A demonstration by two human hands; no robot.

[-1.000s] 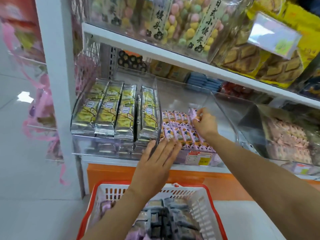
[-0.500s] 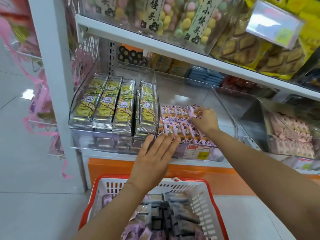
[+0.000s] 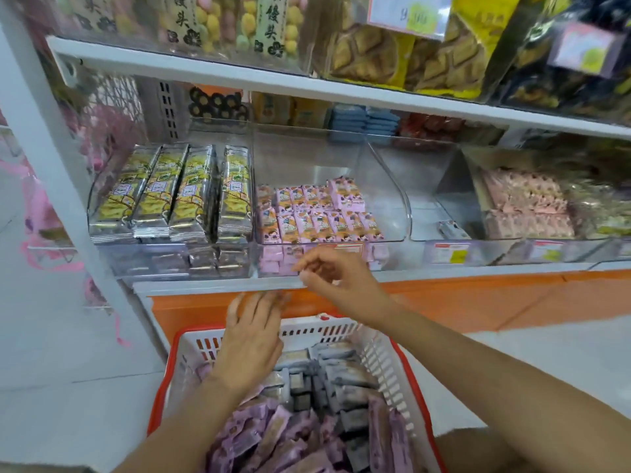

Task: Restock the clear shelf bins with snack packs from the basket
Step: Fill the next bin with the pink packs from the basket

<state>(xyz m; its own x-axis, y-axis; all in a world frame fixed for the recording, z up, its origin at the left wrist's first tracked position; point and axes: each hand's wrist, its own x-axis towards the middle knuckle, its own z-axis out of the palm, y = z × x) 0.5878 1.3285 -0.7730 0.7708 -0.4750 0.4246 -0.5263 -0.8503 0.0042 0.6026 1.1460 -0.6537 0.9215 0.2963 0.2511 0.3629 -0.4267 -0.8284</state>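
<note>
A red and white basket [image 3: 386,356] sits below the shelf, holding several purple and grey snack packs [image 3: 307,425]. My left hand [image 3: 251,339] hovers over the basket's far rim, fingers straight, holding nothing. My right hand [image 3: 336,278] is in front of the middle clear bin [image 3: 389,186], out of it, fingers loosely curled and blurred, with nothing seen in them. That bin holds rows of small pink snack packs [image 3: 317,213]. The left clear bin [image 3: 102,186] carries long yellow and silver packs [image 3: 170,192].
A clear bin [image 3: 454,186] with pink packs stands at the right. The upper white shelf [image 3: 307,87] carries bags of sweets and biscuits. A white upright post [image 3: 47,158] stands at the left. An orange base panel [image 3: 478,302] runs below the shelf.
My right hand has let go of the pink pack in the middle bin and drawn back out towards the basket. My left hand has dropped lower, over the basket's rim.
</note>
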